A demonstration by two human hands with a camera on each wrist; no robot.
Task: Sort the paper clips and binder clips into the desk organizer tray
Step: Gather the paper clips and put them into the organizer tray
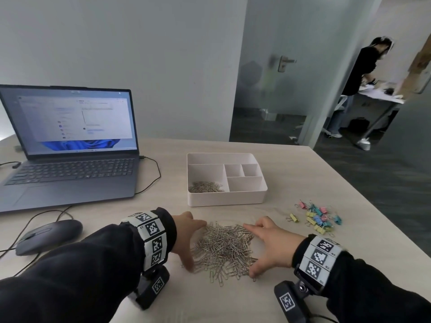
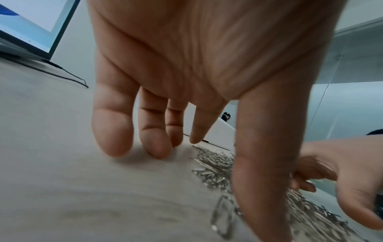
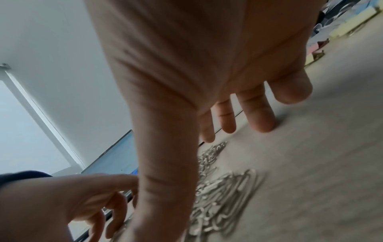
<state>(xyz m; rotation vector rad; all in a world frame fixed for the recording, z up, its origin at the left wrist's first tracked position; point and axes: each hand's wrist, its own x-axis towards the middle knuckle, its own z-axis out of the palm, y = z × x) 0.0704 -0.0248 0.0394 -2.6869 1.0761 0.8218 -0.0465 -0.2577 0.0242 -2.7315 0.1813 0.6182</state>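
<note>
A heap of silver paper clips [image 1: 224,249] lies on the table between my two hands. My left hand [image 1: 186,238] cups its left side, fingers spread straight and thumb down on the table. My right hand [image 1: 268,247] cups the right side the same way. Both palms show open in the wrist views, left hand [image 2: 186,81] and right hand [image 3: 196,65], with clips [image 2: 215,167] [image 3: 223,193] beside the thumbs. The white organizer tray [image 1: 226,197] stands behind the heap, several paper clips [image 1: 206,187] in its front left compartment. Pastel binder clips [image 1: 317,217] lie to the right.
An open laptop [image 1: 67,145] stands at the back left, with a dark mouse [image 1: 49,235] and cables in front of it. The table's right edge runs diagonally past the binder clips. A person stands at another desk [image 1: 359,85] far beyond a glass partition.
</note>
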